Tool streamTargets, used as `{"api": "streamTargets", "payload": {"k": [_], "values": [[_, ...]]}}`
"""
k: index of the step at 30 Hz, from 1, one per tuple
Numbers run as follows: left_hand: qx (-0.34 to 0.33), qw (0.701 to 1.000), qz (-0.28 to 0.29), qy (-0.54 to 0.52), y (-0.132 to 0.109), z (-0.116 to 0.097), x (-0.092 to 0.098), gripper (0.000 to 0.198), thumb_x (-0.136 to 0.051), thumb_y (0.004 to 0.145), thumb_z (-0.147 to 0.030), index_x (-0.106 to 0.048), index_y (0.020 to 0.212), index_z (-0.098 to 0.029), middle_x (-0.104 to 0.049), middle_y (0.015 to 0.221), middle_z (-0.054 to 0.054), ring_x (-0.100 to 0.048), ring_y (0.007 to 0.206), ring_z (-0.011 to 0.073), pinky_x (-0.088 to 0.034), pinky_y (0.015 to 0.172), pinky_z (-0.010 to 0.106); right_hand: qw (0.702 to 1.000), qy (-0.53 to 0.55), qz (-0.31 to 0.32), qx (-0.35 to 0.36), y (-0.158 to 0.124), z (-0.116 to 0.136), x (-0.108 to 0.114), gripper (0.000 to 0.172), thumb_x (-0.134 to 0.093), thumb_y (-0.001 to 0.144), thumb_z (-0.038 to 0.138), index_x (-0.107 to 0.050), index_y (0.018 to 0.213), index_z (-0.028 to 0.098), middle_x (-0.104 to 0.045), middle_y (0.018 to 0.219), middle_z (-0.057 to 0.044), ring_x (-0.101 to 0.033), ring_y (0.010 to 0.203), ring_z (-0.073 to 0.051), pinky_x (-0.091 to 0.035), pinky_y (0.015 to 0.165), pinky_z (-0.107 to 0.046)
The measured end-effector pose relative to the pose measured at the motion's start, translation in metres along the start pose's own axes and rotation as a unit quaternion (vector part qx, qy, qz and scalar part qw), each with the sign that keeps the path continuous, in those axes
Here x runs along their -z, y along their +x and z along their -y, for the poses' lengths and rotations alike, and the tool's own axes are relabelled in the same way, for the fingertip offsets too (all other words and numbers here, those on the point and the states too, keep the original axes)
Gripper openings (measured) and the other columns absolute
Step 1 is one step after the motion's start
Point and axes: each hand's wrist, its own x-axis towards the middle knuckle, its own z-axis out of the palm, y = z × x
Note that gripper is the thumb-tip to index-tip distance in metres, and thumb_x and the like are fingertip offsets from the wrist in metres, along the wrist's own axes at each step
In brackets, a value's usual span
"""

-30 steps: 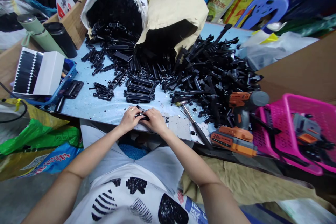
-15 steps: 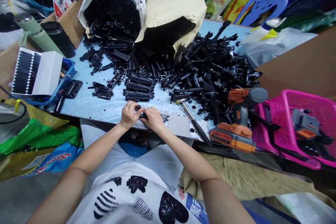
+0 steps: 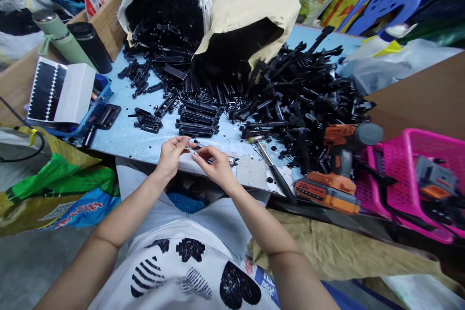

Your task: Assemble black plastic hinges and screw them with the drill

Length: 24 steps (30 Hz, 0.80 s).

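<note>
The left hand holds a small thin piece beside the right hand.

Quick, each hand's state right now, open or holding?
Left hand: closed, pinching a small thin piece.
Right hand: fingers curled near it; grip cannot be told.

The shirt is white, with black prints spread over its front. Close to its hem, toward the left, sits a small print, dark with a ragged outline. Beside it, near the middle of the hem, is a larger block with stepped edges. Farther from the hem, on the left, comes a rounded shape made of bold stripes; at the middle, a patch of thin, sketchy hatching; on the right, a big solid heart, its point toward the hem. Pale grey-blue trousers show below the worktop's near edge. Both arms are bare, as are the left hand and right hand.
</note>
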Motion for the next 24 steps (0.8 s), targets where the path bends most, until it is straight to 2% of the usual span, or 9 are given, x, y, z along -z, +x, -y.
{"api": "streamTargets", "payload": {"k": [4,8,12,16,24], "values": [[-0.075,0.997,0.006,0.016,-0.014,0.000,-0.012,0.035,-0.075,0.069,-0.041,-0.062,0.086,-0.013,-0.072,0.080,0.006,-0.068,0.076,0.0172,-0.051,0.074,0.029,0.999,0.009,-0.020,0.036,-0.003,0.007,-0.007,0.019,-0.057,0.084,0.036,-0.061,0.080,0.018,-0.063,0.073,-0.003,-0.057,0.064,-0.013,-0.047,0.062,-0.025],[-0.124,0.989,0.018,0.073,-0.027,0.001,-0.019,0.029,-0.074,0.069,-0.035,-0.065,0.086,-0.014,-0.072,0.084,0.007,-0.068,0.082,0.0190,-0.052,0.079,0.030,0.996,0.040,-0.046,0.066,-0.009,0.001,-0.010,0.016,-0.054,0.086,0.031,-0.060,0.078,0.018,-0.063,0.076,-0.004,-0.059,0.072,-0.014,-0.047,0.070,-0.028],[-0.152,0.982,-0.027,0.111,-0.029,0.002,-0.021,0.025,-0.075,0.067,-0.032,-0.064,0.079,-0.014,-0.071,0.077,0.005,-0.068,0.074,0.0167,-0.053,0.071,0.027,0.989,0.148,-0.017,0.012,-0.013,-0.003,-0.012,0.019,-0.056,0.086,0.034,-0.057,0.077,0.018,-0.060,0.074,-0.002,-0.057,0.069,-0.013,-0.047,0.068,-0.026],[-0.168,0.971,-0.067,0.155,-0.027,0.002,-0.023,0.021,-0.076,0.066,-0.030,-0.064,0.074,-0.014,-0.067,0.070,0.001,-0.063,0.063,0.0118,-0.050,0.062,0.022,0.958,0.277,0.020,-0.068,-0.013,-0.003,-0.016,0.026,-0.058,0.084,0.042,-0.055,0.073,0.018,-0.055,0.065,0.001,-0.051,0.060,-0.010,-0.045,0.061,-0.024],[-0.175,0.959,-0.085,0.205,-0.029,0.003,-0.025,0.021,-0.075,0.067,-0.031,-0.063,0.075,-0.015,-0.065,0.069,0.000,-0.060,0.064,0.0113,-0.047,0.064,0.022,0.911,0.391,0.034,-0.126,-0.015,-0.011,-0.026,0.028,-0.062,0.081,0.043,-0.058,0.072,0.017,-0.053,0.065,0.001,-0.048,0.059,-0.009,-0.041,0.061,-0.023]]}}
